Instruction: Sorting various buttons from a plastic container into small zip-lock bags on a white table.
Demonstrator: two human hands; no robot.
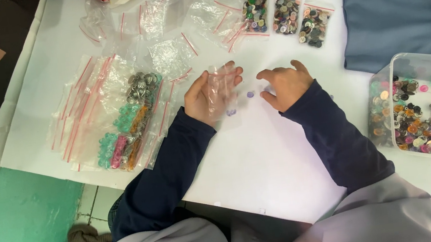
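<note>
Dark sleeves; hands flank lilac button, left holding bag.

- small bag sat in left hand, at table centre
- loose button lay just right of small bag; right hand beyond it
- three filled bags lay behind small bag, to the right
- bag pile lay left of it
- button tub stood far right

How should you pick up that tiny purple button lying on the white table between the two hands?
The purple button lies flat on the white table, so probably pinch its rim from above with fingertips. The right hand is nearest; the left hand is busy holding a small clear bag. It is thin, so sliding a fingernail under one edge may help.
</note>
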